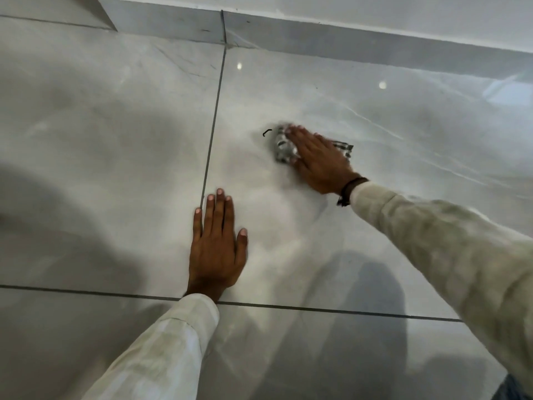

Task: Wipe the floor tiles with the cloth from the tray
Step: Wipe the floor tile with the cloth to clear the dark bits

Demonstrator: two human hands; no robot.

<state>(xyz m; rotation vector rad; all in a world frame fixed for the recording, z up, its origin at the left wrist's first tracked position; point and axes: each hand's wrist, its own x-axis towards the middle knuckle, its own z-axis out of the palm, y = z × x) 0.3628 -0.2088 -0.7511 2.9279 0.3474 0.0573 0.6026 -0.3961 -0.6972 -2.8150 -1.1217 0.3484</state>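
Item: wiping in progress. Your right hand (318,160) lies flat over the cloth (284,147) at centre-right of the frame, its fingers (300,134) extended, close together and pressing the cloth down on the floor tiles (288,90); they do not pinch it. The cloth is a bunched, checked rag, showing at both sides of the hand and blurred at its upper edge. A small dark curl (266,131) sits on the tile just left of the cloth; you cannot tell whether it is a thread of the cloth or a bit of debris.

Item: your left hand (217,249) rests palm-down at lower centre, fingers straight and lightly spread, holding nothing, just right of the vertical grout line (215,116).

Item: progress. No tray is in view, so the cloth is judged already fetched. The tile under both hands is the one being worked. What is cleaned cannot be told from the gloss; the tiles at left and along the bottom look yet to be done.

Item: surface and room. Large pale grey marbled tiles, glossy, with dark grout and two ceiling-light reflections in the upper half. A skirting (346,39) and white wall run across the top; a stepped corner juts out at upper left.
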